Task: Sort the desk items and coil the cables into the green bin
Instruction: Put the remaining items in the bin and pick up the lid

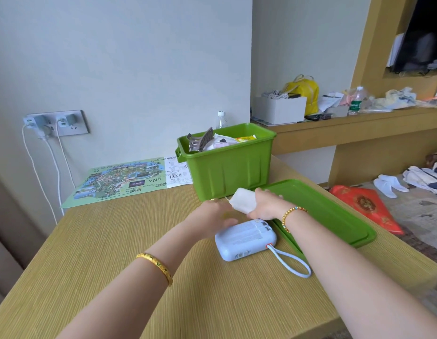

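The tabletop (114,253) is being occupied toward its far right edge by the green bin (232,172), which is standing open and already being filled with a hair claw (200,141) and packets. Its lid (334,211) is lying flat beside it, along the right edge. A pale blue power bank (244,239) with a looped cord is resting between the lid and the tabletop's middle. Just in front of the bin, a white block-like item (243,203) is being held by the right hand (266,206), its fingers curled around the block's near end. It is being judged as rigid, smooth and fairly light, best taken across its short sides. A thin white cable seems to be trailing from it. The left hand (216,214) is being blurred by motion, so its fingers cannot be told.
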`<act>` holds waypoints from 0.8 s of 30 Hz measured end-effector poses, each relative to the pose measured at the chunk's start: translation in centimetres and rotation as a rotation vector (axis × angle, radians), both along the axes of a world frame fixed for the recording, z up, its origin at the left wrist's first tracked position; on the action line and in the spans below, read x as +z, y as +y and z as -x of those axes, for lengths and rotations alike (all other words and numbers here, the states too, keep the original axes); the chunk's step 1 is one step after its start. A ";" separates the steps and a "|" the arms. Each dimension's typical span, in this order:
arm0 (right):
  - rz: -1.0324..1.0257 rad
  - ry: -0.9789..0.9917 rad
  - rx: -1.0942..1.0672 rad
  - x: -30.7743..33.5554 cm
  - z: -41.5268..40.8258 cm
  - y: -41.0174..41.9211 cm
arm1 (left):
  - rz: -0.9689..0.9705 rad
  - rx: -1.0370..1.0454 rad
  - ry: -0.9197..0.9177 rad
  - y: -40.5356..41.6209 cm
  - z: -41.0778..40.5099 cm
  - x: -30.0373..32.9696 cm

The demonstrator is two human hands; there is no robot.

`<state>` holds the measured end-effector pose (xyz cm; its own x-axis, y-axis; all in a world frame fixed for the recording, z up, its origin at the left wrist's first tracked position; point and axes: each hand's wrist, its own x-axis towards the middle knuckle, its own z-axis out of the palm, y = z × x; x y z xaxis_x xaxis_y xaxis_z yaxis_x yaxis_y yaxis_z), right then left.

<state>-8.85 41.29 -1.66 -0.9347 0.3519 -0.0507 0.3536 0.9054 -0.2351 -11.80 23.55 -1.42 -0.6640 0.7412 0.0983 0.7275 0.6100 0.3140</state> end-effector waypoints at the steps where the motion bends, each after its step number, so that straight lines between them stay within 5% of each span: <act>1: 0.014 0.019 0.004 -0.1 0.0 0.0 | -0.017 0.047 0.012 0.0 0.3 -0.1; 10: 0.120 0.157 0.165 2.7 -2.2 0.6 | -0.187 0.157 0.030 0.7 1.6 0.5; 16: 0.207 0.286 0.255 7.4 -3.1 0.4 | -0.450 0.206 0.332 0.2 1.7 4.9; 20: 0.155 0.469 0.234 9.9 -1.9 0.2 | -0.369 0.222 0.543 -0.1 3.3 8.4; 24: -0.111 0.595 0.239 11.8 1.4 0.5 | -0.244 0.247 0.535 1.0 6.1 10.6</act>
